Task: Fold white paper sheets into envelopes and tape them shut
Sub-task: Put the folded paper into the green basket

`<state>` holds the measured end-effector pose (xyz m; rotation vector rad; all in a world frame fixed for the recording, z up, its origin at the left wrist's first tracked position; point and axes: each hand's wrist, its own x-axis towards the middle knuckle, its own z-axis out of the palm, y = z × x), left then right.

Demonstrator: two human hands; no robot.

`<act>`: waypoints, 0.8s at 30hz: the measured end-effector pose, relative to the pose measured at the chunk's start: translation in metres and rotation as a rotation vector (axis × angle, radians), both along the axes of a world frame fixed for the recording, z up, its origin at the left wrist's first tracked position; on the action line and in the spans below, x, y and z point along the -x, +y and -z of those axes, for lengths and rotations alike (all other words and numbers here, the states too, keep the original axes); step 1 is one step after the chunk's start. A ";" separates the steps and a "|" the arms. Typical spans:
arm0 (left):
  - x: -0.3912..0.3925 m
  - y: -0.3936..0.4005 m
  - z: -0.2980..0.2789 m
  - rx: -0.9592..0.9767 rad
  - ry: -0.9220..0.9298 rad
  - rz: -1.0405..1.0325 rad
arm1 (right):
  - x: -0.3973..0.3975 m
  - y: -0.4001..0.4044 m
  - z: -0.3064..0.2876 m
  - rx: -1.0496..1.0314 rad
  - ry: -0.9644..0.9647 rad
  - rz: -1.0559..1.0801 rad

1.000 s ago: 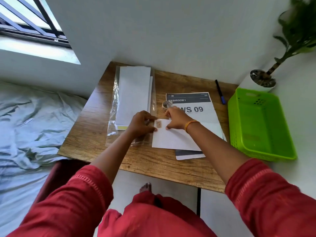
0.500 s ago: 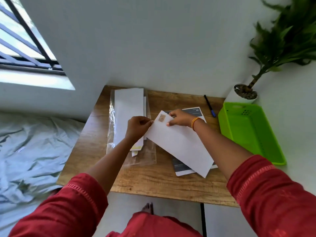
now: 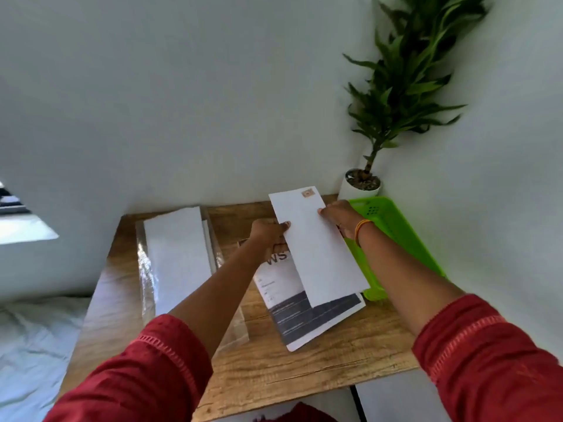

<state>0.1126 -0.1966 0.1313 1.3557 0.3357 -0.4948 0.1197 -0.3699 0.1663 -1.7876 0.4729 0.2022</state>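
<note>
While both hands are pinching the envelope (image 3: 316, 248) by its long edges, its long axis is pointing away, basket (image 3: 393, 226) lying nearer the right hand (image 3: 338, 214) than the left hand (image 3: 268, 234).

Bright daylight from left – soft motion blur, wide-angle edge distortion.

Both arms stretched forward, hands raised toward twelve o'clock.

The left hand (image 3: 268, 231) reaches in from seven o'clock, fingers curled in a pinch, thumb on top. The right hand (image 3: 338, 216) comes from four o'clock, fingers closed in a grip, an orange band at its wrist. Red sleeves cover both upper arms; forearms are bare.
</note>
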 end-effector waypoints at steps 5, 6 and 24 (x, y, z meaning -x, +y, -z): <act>-0.006 -0.076 -0.006 0.024 0.081 0.156 | 0.009 -0.074 0.004 0.271 0.089 0.105; -0.005 -0.089 -0.007 0.019 0.085 0.180 | 0.011 -0.087 0.004 0.316 0.104 0.126; -0.039 -0.150 0.025 -0.795 -0.625 0.227 | -0.006 -0.148 0.049 0.727 0.207 0.078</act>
